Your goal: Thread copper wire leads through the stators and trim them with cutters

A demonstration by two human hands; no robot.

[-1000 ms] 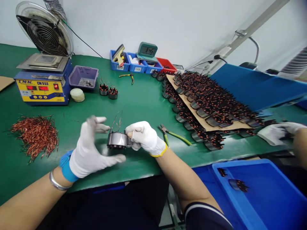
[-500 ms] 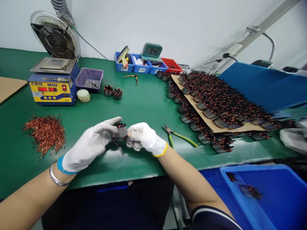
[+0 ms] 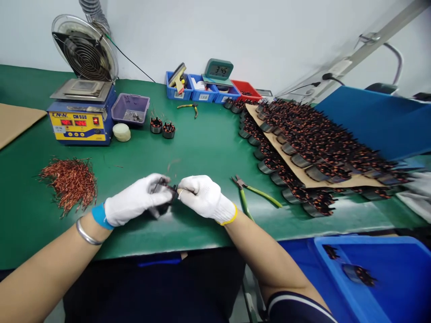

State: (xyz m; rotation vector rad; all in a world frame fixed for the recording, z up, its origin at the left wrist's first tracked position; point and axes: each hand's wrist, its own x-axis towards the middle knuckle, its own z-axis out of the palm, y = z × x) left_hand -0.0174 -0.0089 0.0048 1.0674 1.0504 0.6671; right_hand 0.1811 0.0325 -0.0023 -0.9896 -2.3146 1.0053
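Both hands wear white gloves and meet over the front of the green table. My left hand [image 3: 139, 199] is closed around a dark wound motor core [image 3: 164, 207], which is blurred and mostly covered by the fingers. At the core's right side, my right hand [image 3: 200, 195] is closed in a pinch; what lies between its fingertips is too small to make out. Green-handled cutters [image 3: 247, 190] lie spread on the table to the right of my right hand. A heap of copper wire pieces [image 3: 70, 184] is left of my left hand.
A yellow-and-blue soldering unit [image 3: 81, 125], a purple tray [image 3: 117, 110] and two cores [image 3: 162, 128] stand at the back left. Small bins [image 3: 178, 94] line the wall. Many cores [image 3: 313, 134] are stacked on cardboard at right, above a blue crate [image 3: 397, 287].
The core has been turned and tilted within my left hand, its metal side no longer facing the camera. My right hand remains beside it. The whole view has shifted slightly.
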